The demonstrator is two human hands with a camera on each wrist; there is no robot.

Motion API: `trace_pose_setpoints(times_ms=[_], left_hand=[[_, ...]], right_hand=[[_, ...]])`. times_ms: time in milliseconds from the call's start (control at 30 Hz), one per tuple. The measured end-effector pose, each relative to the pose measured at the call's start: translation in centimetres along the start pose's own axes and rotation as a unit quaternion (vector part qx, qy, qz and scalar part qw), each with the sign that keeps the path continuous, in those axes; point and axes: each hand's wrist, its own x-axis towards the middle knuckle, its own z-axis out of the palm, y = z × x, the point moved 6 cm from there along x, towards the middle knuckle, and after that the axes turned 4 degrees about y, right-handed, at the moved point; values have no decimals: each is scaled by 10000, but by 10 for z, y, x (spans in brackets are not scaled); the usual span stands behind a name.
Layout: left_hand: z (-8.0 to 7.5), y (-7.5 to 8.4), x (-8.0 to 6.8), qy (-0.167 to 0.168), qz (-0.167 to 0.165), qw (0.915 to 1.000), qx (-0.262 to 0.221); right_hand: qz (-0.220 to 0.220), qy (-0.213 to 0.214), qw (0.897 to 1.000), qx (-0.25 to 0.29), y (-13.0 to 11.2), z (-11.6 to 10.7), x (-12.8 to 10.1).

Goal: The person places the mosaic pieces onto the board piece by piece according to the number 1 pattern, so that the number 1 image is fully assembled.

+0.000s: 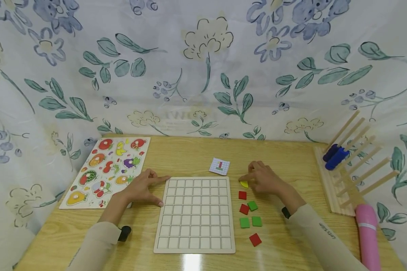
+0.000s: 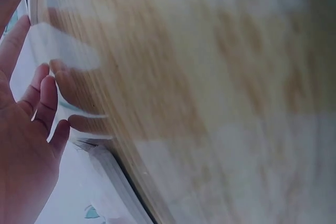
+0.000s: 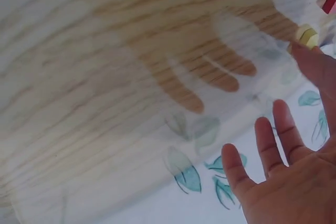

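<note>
Floral cloth (image 1: 203, 67) is hung all around a wooden table (image 1: 183, 158), so the whole backdrop is flowers and leaves. An empty grid board (image 1: 195, 213) is laid flat in the middle. The left hand (image 1: 140, 190) is rested on the table at the board's left edge, fingers spread and straight, nothing held. The right hand (image 1: 262, 178) is set down just right of the board's top corner, fingertips laid on a yellow piece (image 1: 244, 184); whether it's actually pinched can't be told, though the fingers look relaxed in the right wrist view. Red and green tiles (image 1: 249, 216) are scattered below that hand. A pattern card (image 1: 219, 166) is placed just above the board, a fruit puzzle (image 1: 106, 171) far left, a peg rack (image 1: 351, 169) and pink bottle (image 1: 367, 235) far right.
</note>
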Motion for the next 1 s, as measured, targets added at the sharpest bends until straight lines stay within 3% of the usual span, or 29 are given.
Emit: trace_pose_setpoints(times_ms=[733, 1000], left_hand=[[1, 1, -1, 15, -27, 9998, -200], [2, 0, -1, 51, -1, 9998, -203]], right_hand=[[53, -13, 9992, 384, 0, 7, -10], [355, 369, 9955, 793, 10, 6, -14]])
